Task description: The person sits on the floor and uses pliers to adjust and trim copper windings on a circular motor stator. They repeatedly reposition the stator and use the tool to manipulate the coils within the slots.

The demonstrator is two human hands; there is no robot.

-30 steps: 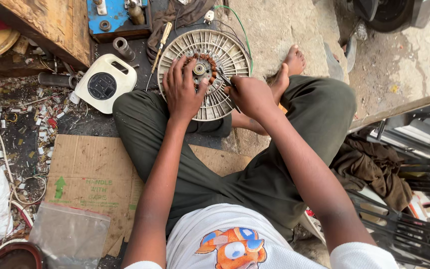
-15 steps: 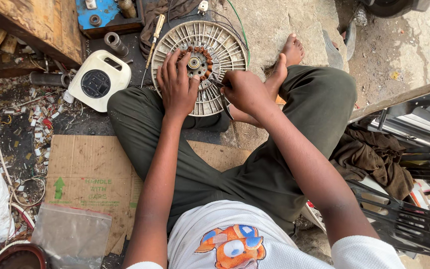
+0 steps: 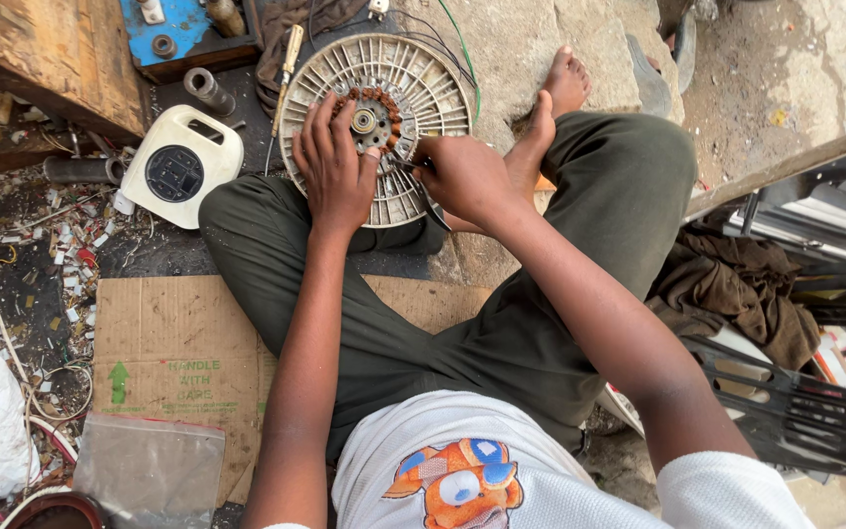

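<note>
A round finned motor housing [image 3: 423, 93] with copper windings around a metal hub [image 3: 364, 120] rests against my crossed legs. My left hand [image 3: 333, 171] lies flat on its left half, fingers spread over the windings. At the disc's right side my right hand [image 3: 462, 176] is closed around a thin dark tool whose tip points at the windings. What kind of tool it is I cannot make out.
A white cord reel [image 3: 180, 164] lies left of the disc, a screwdriver [image 3: 284, 73] beside it. Flattened cardboard [image 3: 173, 362] and a plastic bag [image 3: 149, 470] lie by my left leg. Wire scraps litter the far left. A brown cloth [image 3: 736, 289] and black grille [image 3: 795, 411] sit right.
The view has shifted a little. Both hands stay on the disc; my left hand has spread flatter over the windings and my right hand has moved in closer to the hub.
</note>
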